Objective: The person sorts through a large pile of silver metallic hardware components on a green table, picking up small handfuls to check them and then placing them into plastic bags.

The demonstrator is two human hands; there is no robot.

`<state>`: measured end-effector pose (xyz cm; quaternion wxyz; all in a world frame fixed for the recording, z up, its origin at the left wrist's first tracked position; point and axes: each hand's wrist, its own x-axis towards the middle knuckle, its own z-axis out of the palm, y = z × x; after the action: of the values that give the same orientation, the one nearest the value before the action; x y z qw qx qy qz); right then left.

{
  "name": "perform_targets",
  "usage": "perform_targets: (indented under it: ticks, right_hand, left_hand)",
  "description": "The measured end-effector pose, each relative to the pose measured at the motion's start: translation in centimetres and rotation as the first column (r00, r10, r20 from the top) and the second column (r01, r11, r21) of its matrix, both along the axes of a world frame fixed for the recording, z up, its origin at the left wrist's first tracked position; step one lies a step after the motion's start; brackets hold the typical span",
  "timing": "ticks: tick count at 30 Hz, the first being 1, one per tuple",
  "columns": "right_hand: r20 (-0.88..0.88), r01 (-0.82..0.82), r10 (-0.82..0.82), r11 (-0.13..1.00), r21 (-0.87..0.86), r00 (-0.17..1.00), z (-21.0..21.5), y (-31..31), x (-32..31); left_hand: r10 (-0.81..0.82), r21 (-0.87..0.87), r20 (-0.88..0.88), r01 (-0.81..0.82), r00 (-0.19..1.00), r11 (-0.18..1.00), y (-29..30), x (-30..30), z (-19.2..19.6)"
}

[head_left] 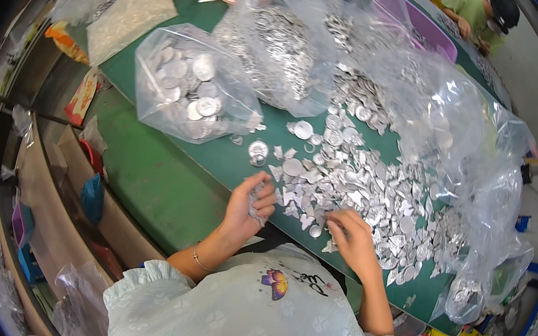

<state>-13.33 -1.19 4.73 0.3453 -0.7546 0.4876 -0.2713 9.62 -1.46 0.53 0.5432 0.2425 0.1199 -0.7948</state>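
My left hand is curled in front of the table's near edge, closed around a small bunch of silver-coloured metal pieces. Thumb and fingers bent together, my right hand is at the near edge of a wide heap of loose silver-coloured pieces. What its fingertips pinch is too small to make out. Flat, shiny and mixed in shape, the heap's pieces include round discs and some like butterflies. Just beyond my left hand a round silver-coloured piece lies apart on the green tabletop.
An open clear bag of round silver-coloured pieces stands at left. Behind it is a larger clear bag of small pieces. Clear plastic sheeting drapes the right side. A purple basin and a co-worker are at the far right.
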Motion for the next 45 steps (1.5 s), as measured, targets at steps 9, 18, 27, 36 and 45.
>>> perform_targets:
  ticks: [9, 18, 27, 36, 45]
  right_hand:
    - [-0.138, 0.632, -0.733, 0.653, -0.417, 0.666, -1.6, 2.5, -11.8]
    - [-0.26, 0.685, -0.741, 0.671, -0.283, 0.619, -3.7, 1.0, -12.8]
    - [0.501, 0.624, -0.717, 0.684, 0.377, 0.484, -3.1, 2.0, -11.2]
    - [-0.559, 0.347, -0.489, 0.872, -0.346, 0.67, -3.6, -1.5, -9.0]
    - [0.34, 0.718, -0.669, 0.696, -0.025, 0.661, -4.7, -2.2, -14.1]
  left_hand:
    - [-0.499, 0.026, -0.144, 0.508, 0.854, 0.861, -0.4, -10.9, 1.5]
    - [-0.658, 0.013, -0.16, 0.668, 0.736, 0.744, -1.8, -15.8, 2.4]
    - [-0.606, -0.141, -0.501, 0.633, 0.617, 0.761, -1.4, -14.5, -1.3]
    - [-0.614, 0.167, -0.19, 0.641, 0.767, 0.749, -1.6, -14.9, 2.0]
    - [-0.589, 0.124, -0.268, 0.633, 0.763, 0.764, -1.2, -14.4, 1.4]
